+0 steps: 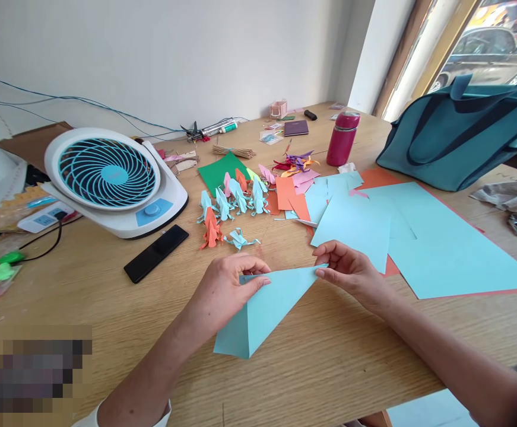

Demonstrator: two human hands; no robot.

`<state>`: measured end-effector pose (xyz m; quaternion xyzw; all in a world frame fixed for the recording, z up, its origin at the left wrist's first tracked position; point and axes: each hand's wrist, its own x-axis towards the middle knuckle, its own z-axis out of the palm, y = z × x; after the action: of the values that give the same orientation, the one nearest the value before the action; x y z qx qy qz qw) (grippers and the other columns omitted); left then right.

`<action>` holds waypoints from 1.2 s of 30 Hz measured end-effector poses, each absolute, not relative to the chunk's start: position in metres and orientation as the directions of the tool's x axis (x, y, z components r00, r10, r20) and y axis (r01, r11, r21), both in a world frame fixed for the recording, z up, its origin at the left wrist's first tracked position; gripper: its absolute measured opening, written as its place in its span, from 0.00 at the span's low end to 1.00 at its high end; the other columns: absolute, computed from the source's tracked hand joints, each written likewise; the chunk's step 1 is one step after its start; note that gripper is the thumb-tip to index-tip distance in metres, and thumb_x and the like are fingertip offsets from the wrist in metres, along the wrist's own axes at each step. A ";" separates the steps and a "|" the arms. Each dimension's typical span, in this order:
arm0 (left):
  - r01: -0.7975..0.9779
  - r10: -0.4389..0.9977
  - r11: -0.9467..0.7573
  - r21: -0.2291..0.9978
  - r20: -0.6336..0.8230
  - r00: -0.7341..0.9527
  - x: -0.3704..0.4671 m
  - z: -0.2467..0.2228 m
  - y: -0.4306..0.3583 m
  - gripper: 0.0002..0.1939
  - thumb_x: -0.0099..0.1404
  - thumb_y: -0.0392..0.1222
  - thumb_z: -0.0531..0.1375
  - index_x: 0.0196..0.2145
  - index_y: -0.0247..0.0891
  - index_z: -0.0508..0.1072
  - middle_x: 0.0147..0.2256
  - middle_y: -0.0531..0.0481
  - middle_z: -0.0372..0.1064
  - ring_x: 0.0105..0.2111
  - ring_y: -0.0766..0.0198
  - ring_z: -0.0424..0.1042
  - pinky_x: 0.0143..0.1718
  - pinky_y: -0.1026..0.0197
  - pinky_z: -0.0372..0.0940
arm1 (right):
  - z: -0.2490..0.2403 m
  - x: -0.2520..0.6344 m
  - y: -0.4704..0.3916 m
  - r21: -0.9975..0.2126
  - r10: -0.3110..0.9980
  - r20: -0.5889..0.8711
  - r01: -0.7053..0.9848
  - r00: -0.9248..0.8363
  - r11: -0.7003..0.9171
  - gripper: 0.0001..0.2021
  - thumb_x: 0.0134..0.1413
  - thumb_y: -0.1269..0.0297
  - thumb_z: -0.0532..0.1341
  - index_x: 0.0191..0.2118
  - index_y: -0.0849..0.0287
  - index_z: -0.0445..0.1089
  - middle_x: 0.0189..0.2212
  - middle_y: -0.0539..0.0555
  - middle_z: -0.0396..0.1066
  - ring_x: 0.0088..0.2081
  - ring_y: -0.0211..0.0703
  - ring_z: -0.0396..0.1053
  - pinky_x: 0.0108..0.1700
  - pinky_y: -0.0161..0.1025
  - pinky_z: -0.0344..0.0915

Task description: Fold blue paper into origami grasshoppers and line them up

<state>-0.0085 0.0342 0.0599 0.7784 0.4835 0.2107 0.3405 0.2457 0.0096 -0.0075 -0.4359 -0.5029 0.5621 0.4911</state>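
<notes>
Smooth, creased light-blue paper (278, 299), sharp-cornered, your left hand (227, 289) pinching its upper edge, your right hand (354, 276) pinching its tip

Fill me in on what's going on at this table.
A person is handling a folded light blue sheet at a wooden table. The left-hand grip pinches its upper edge, and the right-hand grip holds its pointed corner at the right. Beyond them is a cluster of folded paper figures, mostly light blue, with some orange and pink. Overlapping flat sheets lie to the right; a phone and a fan are to the left.
</notes>
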 end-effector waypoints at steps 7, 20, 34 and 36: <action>0.614 0.885 -0.329 0.717 0.006 0.466 -0.007 0.064 0.034 0.04 0.61 0.39 0.62 0.31 0.42 0.78 0.34 0.53 0.77 0.34 0.62 0.73 0.39 0.60 0.65 | -0.012 0.246 0.010 -0.995 0.992 0.003 -0.098 -0.124 -0.009 0.19 0.45 0.52 0.72 0.40 0.55 0.71 0.29 0.49 0.66 0.30 0.38 0.64 0.32 0.36 0.64; 0.597 0.884 -0.340 0.727 0.030 0.467 -0.006 0.068 0.029 0.04 0.63 0.37 0.62 0.32 0.42 0.78 0.33 0.55 0.75 0.33 0.65 0.72 0.37 0.62 0.64 | -0.003 0.248 0.007 -0.993 0.964 -0.084 -0.055 -0.253 -0.101 0.16 0.49 0.49 0.69 0.31 0.57 0.71 0.24 0.48 0.68 0.29 0.37 0.65 0.34 0.37 0.63; 0.710 0.910 -0.297 0.639 -0.035 0.413 -0.005 0.070 0.028 0.05 0.60 0.39 0.65 0.27 0.39 0.74 0.29 0.55 0.73 0.31 0.65 0.70 0.33 0.63 0.60 | 0.002 0.246 0.003 -0.991 0.978 -0.117 -0.042 -0.172 -0.127 0.16 0.48 0.49 0.70 0.28 0.57 0.70 0.25 0.49 0.68 0.29 0.38 0.63 0.33 0.36 0.63; 0.706 0.904 -0.314 0.635 -0.028 0.427 -0.005 0.071 0.029 0.06 0.60 0.39 0.66 0.27 0.39 0.74 0.30 0.56 0.74 0.32 0.65 0.71 0.33 0.63 0.60 | -0.001 0.247 0.003 -0.991 0.978 -0.120 -0.040 -0.171 -0.128 0.16 0.50 0.49 0.69 0.28 0.57 0.70 0.25 0.48 0.67 0.29 0.37 0.61 0.32 0.35 0.61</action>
<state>-0.0052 0.0288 0.0706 0.7927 0.5075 0.1693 0.2921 0.2471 0.0033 -0.0006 -0.4733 -0.4952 0.5832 0.4366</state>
